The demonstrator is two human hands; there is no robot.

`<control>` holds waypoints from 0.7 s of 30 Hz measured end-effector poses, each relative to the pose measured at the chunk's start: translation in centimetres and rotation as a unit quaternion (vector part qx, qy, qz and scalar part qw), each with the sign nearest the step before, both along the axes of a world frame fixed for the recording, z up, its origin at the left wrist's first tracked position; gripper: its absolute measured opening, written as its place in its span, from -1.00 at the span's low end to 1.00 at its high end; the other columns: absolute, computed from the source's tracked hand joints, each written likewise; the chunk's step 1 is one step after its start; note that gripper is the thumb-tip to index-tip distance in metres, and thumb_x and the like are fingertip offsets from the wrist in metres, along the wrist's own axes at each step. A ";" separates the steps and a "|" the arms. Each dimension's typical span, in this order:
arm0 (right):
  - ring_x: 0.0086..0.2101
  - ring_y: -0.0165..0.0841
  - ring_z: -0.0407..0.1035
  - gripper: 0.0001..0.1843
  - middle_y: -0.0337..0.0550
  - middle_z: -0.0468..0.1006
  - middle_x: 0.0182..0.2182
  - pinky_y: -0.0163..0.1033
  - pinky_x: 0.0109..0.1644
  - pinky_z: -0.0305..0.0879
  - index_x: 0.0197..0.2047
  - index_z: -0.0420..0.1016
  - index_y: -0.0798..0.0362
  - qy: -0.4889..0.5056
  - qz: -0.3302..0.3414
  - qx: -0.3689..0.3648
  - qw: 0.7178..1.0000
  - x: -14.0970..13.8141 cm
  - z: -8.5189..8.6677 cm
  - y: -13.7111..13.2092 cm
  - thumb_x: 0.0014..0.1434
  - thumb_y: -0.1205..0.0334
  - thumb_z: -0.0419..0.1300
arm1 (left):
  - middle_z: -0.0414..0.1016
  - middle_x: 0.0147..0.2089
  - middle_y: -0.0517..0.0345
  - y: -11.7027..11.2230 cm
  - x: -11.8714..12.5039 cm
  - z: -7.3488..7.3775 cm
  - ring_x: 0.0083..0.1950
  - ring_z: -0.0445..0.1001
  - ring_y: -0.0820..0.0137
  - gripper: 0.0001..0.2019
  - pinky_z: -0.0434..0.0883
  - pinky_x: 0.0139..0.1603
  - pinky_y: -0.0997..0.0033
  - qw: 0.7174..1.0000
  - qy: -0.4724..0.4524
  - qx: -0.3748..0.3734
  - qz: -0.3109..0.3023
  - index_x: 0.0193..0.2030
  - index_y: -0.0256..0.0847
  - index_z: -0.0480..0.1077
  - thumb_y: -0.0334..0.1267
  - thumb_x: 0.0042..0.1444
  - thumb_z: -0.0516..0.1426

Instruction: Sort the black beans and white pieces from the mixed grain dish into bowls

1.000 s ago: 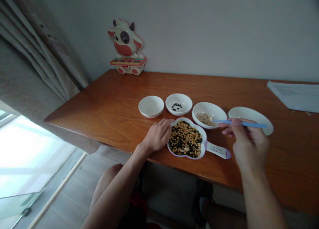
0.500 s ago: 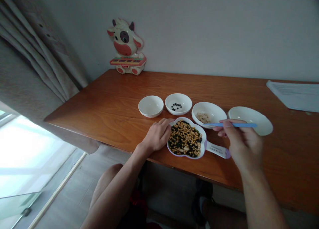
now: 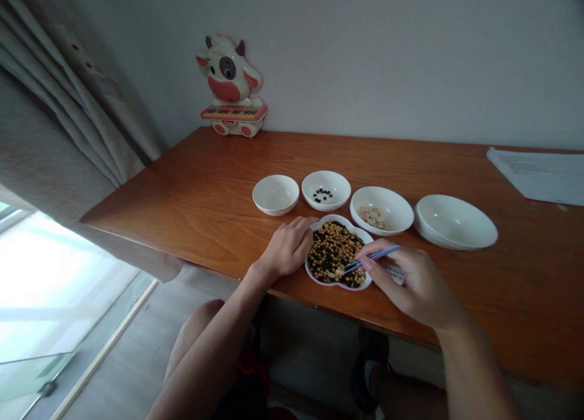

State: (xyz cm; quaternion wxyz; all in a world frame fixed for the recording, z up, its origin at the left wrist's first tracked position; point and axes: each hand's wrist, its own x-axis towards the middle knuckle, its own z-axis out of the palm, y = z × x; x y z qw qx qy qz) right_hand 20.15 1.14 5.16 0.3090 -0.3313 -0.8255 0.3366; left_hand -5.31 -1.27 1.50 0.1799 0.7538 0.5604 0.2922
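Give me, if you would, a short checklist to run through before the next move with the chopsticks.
Right hand holding the blue chopsticks: ok.
Left hand touching the rim of the lilac-edged white dish: ok.
Chopstick tips over the bean mix: ok.
A bean gripped between the tips: cannot tell, too small to see.
Black beans in the small white bowl: ok.
Pale seeds in the next white bowl: ok.
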 end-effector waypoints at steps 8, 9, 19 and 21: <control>-0.31 -0.30 0.55 -0.91 -0.15 0.65 -0.26 -0.26 -0.25 0.49 -0.18 0.54 -0.01 -0.032 0.016 0.007 0.999 -0.2 -0.2 -0.2 0.29 0.23 0.20 | 0.51 0.12 -0.14 0.0 0.0 -0.1 0.11 0.51 0.17 -0.62 0.42 0.17 0.12 1.000 0.004 0.009 -0.003 0.24 -0.27 0.31 -0.23 0.44 -0.15; -0.30 -0.30 0.55 -0.91 -0.14 0.66 -0.25 -0.25 -0.23 0.49 -0.18 0.54 -0.01 -0.035 0.018 0.010 0.999 -0.2 -0.2 -0.2 0.29 0.23 0.20 | 0.51 0.12 -0.13 0.0 0.0 -0.2 0.11 0.51 0.17 -0.62 0.42 0.18 0.12 1.000 0.004 0.008 -0.002 0.24 -0.26 0.31 -0.23 0.43 -0.14; -0.27 -0.25 0.56 -0.88 -0.14 0.66 -0.26 -0.18 -0.19 0.48 -0.19 0.53 -0.02 -0.051 0.004 0.043 0.998 -0.6 -0.3 -0.4 0.32 0.18 0.17 | 0.52 0.13 -0.13 0.0 0.0 0.0 0.13 0.52 0.15 -0.62 0.43 0.19 0.10 1.000 -0.002 0.006 0.002 0.23 -0.26 0.32 -0.22 0.43 -0.14; -0.29 -0.27 0.57 -0.87 -0.15 0.66 -0.28 -0.20 -0.22 0.50 -0.20 0.52 -0.02 -0.034 -0.002 0.032 0.999 -0.7 -0.3 -0.4 0.33 0.16 0.17 | 0.51 0.14 -0.15 0.0 0.0 0.0 0.14 0.51 0.15 -0.62 0.42 0.21 0.09 1.000 -0.001 0.006 0.001 0.23 -0.27 0.31 -0.22 0.43 -0.14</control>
